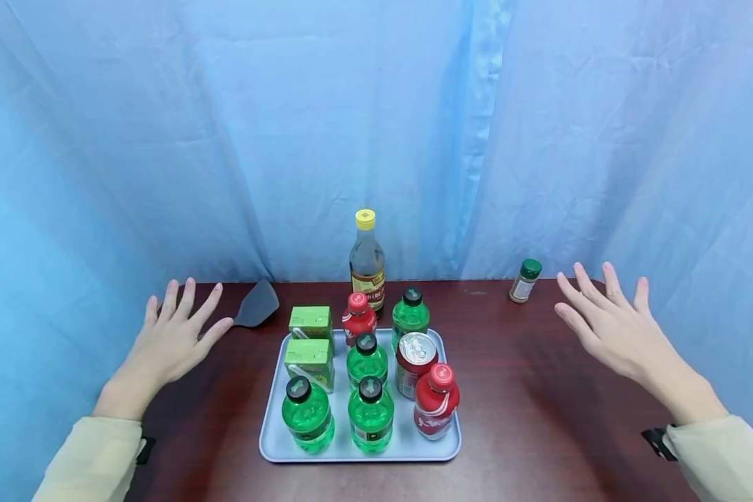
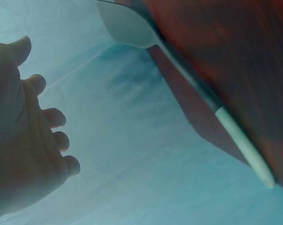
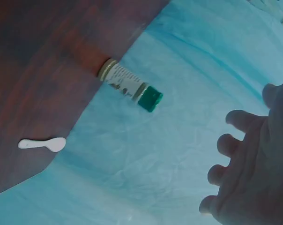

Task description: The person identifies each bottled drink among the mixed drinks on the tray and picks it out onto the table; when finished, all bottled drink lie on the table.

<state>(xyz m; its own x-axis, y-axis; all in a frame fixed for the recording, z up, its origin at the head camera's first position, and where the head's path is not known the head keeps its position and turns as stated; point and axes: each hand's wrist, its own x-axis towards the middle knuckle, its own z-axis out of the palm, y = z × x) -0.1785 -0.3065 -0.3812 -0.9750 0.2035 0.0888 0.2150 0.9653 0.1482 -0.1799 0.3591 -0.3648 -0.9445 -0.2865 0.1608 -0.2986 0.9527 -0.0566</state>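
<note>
My left hand [image 1: 172, 341] hovers at the left with fingers spread, holding nothing. Nearest to it is a spatula [image 1: 257, 305] with a dark grey blade; its pale handle shows in the left wrist view, while the hand hides it in the head view. On the right, my right hand [image 1: 621, 335] is held up, fingers apart and nothing in them. Just left of that hand a spice jar [image 1: 524, 281] with a green lid stands near the table's back edge. A white spoon [image 3: 43, 144] lies on the table in the right wrist view.
A light blue tray [image 1: 270, 425] carries several green bottles [image 1: 370, 418], red-capped bottles [image 1: 436, 404], a can [image 1: 417, 359] and two green drink cartons [image 1: 310, 359]. Behind it stands a yellow-capped glass bottle [image 1: 367, 258]. Blue curtains [image 1: 326, 125] hang behind and beside the table.
</note>
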